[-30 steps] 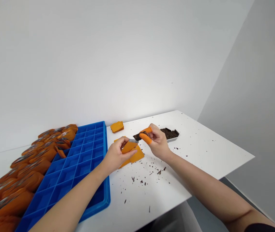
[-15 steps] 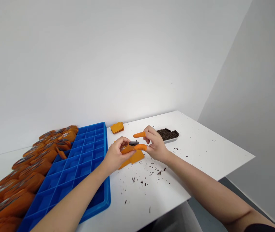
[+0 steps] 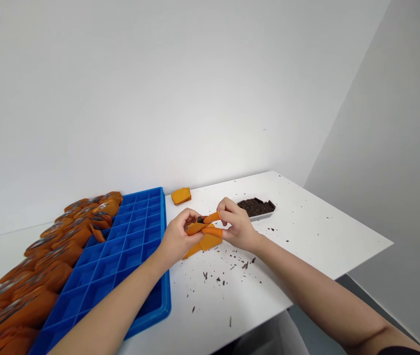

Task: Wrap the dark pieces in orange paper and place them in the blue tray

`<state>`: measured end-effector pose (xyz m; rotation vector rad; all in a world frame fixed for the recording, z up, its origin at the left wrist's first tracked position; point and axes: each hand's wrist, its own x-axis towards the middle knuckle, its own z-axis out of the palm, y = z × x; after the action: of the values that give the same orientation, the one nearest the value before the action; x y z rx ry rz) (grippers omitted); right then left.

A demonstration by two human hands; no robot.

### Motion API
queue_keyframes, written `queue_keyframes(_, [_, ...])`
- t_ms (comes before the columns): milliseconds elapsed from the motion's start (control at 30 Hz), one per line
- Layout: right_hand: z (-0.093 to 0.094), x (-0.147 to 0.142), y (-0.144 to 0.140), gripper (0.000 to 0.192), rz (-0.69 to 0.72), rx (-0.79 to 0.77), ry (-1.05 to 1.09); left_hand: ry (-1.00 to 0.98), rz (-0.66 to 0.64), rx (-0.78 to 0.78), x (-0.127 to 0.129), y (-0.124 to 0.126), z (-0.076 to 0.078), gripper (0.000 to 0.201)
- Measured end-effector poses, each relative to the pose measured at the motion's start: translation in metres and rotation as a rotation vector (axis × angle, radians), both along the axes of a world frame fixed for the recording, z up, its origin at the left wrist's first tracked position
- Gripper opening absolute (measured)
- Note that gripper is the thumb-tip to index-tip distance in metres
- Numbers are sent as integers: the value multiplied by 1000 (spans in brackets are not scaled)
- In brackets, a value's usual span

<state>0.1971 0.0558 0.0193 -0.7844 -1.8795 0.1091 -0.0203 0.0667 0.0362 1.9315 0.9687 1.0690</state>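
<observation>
My left hand (image 3: pixel 177 239) is closed on a small orange packet (image 3: pixel 194 228) above the table, its thumb along the near side. A dark strip-like piece (image 3: pixel 200 219) shows at the packet's top. Orange finger covers sit on the thumb and index finger of my right hand (image 3: pixel 238 228). Those two fingertips pinch the packet's right edge, close to the dark piece. Just beneath both hands, flat orange pieces (image 3: pixel 210 241) lie on the white table.
At left stands a blue compartment tray (image 3: pixel 164 296), with several filled orange pouches (image 3: pixel 56 273) heaped along its far side. An orange stack (image 3: pixel 181 196) lies near the wall. A white tray (image 3: pixel 265 215) holds dark strips. Dark crumbs (image 3: pixel 219 280) litter the table (image 3: pixel 306 236).
My right index finger has come down from above the dark piece to the packet's edge, narrowing the gap to the thumb. My left hand keeps its hold.
</observation>
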Motion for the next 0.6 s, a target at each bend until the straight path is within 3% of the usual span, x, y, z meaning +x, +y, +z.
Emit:
queue_keyframes(233, [2, -4, -4, 33, 1, -37, -59, 8, -24, -31, -3, 2, -2, 23])
queue_keyframes(467, [-3, -4, -3, 33, -136, 158, -156, -91, -47, -35, 0, 2, -4, 19])
queue_keyframes(600, [-5, -6, -5, 28, -129, 202, -65, -29, -6, 42, 0, -1, -2, 18])
